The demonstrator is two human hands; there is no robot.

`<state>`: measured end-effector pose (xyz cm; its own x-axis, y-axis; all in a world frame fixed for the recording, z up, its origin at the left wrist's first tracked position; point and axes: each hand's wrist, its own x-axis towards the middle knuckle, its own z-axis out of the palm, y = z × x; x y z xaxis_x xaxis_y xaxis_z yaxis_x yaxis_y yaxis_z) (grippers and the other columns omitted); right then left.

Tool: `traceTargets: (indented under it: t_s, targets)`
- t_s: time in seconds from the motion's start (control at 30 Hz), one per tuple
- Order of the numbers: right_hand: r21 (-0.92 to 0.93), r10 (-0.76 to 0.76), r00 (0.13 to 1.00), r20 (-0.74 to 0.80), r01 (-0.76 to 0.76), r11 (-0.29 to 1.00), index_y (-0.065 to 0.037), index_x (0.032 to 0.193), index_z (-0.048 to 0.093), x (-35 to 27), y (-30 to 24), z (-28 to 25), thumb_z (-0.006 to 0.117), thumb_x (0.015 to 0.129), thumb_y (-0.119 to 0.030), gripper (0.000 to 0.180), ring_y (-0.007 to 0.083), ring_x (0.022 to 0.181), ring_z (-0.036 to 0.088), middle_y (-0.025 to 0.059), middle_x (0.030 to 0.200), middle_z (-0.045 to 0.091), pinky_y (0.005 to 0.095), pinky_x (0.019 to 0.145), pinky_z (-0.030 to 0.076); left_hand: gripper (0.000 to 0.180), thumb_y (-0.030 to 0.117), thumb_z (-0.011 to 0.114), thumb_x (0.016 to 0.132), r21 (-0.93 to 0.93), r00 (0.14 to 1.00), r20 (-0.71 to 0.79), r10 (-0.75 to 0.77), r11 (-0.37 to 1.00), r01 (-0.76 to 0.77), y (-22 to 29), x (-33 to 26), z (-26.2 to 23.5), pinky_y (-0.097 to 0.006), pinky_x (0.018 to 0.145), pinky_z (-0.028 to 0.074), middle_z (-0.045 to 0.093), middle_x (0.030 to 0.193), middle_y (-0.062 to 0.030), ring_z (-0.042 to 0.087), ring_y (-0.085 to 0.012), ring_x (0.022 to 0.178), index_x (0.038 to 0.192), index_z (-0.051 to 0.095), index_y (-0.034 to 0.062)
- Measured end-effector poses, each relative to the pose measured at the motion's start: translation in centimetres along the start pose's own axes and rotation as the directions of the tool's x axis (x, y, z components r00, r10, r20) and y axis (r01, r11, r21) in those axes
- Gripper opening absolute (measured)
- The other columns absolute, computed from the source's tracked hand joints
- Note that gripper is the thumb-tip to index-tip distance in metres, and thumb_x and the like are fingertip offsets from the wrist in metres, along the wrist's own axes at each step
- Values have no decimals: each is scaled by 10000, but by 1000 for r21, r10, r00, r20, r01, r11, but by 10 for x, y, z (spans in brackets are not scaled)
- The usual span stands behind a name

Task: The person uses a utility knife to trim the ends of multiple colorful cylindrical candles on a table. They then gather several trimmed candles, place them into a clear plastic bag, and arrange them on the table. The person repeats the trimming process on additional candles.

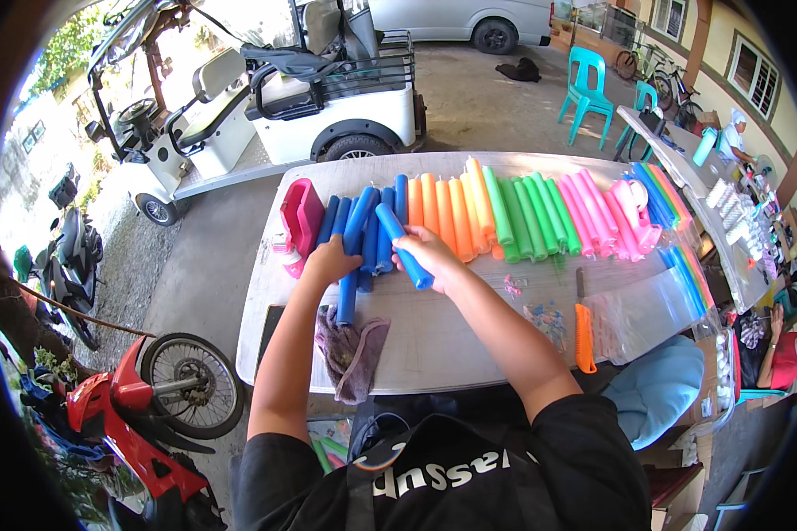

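Blue candles lie side by side on the left part of a grey table. My right hand is closed around one blue candle, held slanted above the table. My left hand is closed on another blue candle at the left of the row; part of its grip is hidden. Rightward the row continues with orange candles, green candles and pink candles. A crumpled grey-purple cloth lies just below my left hand.
A pink tape dispenser stands at the left, another pink dispenser at the right. Nearer lie an orange-handled knife, clear plastic bags and small scraps. A red motorcycle and white cart stand beyond the table.
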<state>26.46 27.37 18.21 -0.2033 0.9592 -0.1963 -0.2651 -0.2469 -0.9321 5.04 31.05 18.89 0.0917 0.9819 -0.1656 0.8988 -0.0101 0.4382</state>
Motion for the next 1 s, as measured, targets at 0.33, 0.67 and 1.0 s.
traceTargets:
  t_s: [0.33,0.67,1.0]
  targets:
    - [170,142,982,128,-162,972,-25,1256,482,-49,29,1,574,950,-190,360,216,961,650,126,1073,620,358,836,560,710,287,665,890,-375,973,-213,86,913,-162,-11,-83,31,-431,825,533,680,1055,-261,684,-379,965,1450,343,-7]
    - [202,-406,913,39,391,898,-54,1448,263,-96,25,22,765,818,-139,811,193,1188,518,91,1317,460,385,1029,432,1020,25,654,804,-594,879,-218,424,657,-464,51,-165,58,-371,1011,438,366,1459,-240,508,-287,1239,1569,-21,47]
    - [-662,-707,658,259,654,366,38,1513,65,-111,36,14,816,728,-149,1103,418,1342,395,277,1446,331,453,1091,365,1000,234,865,699,-852,898,-378,225,294,-433,81,-153,73,-415,1076,359,403,1350,-181,446,-285,1252,1440,238,-2]
